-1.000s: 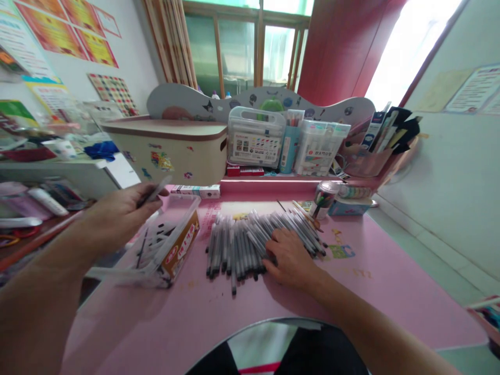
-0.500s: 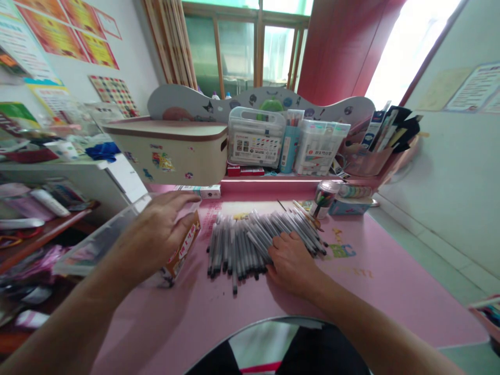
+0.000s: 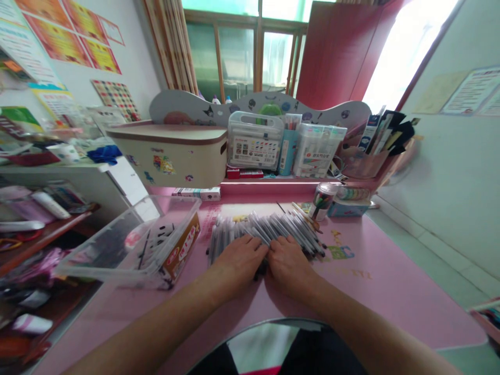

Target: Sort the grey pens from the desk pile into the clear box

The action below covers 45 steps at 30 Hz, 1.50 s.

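Note:
A heap of several grey pens with black tips (image 3: 273, 226) lies across the middle of the pink desk (image 3: 390, 291). Both hands rest side by side on the near edge of the heap. My left hand (image 3: 241, 256) lies palm down with the fingers curled over the pens. My right hand (image 3: 289, 260) touches it from the right, fingers also bent onto the pens. A clear plastic box (image 3: 133, 245) with an orange label stands left of the heap, holding a few pens.
At the back of the desk stand a cream storage bin (image 3: 172, 151), clear marker cases (image 3: 254, 139), a small jar of pens (image 3: 322, 200) and a pink holder with books (image 3: 375, 151). Cluttered shelves (image 3: 35, 208) sit to the left. A wall runs along the right.
My left hand has left the clear box and moved right onto the pen heap beside my right hand. The pen it held a second ago is gone from it. My right hand stayed put.

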Motion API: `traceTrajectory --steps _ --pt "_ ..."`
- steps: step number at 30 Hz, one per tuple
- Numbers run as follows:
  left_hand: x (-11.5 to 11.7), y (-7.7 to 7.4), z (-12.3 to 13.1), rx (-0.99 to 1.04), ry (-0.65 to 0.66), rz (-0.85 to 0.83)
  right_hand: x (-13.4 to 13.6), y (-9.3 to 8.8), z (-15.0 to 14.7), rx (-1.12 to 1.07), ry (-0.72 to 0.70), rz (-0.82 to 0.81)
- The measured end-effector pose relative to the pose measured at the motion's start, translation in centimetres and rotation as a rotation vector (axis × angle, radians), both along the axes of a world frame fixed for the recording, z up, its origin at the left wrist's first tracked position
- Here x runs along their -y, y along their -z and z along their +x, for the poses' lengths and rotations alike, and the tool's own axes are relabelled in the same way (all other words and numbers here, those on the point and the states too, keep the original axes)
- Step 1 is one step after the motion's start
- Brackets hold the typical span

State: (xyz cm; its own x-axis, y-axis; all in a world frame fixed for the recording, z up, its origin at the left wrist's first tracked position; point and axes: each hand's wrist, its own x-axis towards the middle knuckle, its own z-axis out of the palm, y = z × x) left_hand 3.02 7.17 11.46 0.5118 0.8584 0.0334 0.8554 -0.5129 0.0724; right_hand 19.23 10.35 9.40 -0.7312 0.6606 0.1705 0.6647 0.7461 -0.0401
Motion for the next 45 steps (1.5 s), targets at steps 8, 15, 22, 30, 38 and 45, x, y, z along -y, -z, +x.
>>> traceTrajectory --steps 8,15,22,30,38,45 --pt "-0.8 -1.0 -0.8 0.037 0.024 0.100 -2.0 -0.5 0.8 -0.452 -0.046 -0.351" --pt "-0.6 -1.6 -0.1 0.915 -0.216 0.015 -2.6 -0.8 1.7 -0.985 -0.115 -0.530" --pt "0.1 0.0 1.4 1.544 -0.400 -0.316 -1.7 -0.4 1.0 -0.832 -0.175 -0.574" --pt "0.4 2.1 0.9 1.480 -0.474 -0.151 -1.6 -0.5 0.5 -0.544 -0.094 -0.432" --pt "0.3 2.8 1.0 1.549 -0.489 -0.216 -1.3 -0.4 0.4 -0.531 -0.097 -0.509" --pt "0.4 3.0 0.7 1.569 -0.483 -0.223 -1.2 -0.9 0.2 -0.622 -0.119 -0.574"
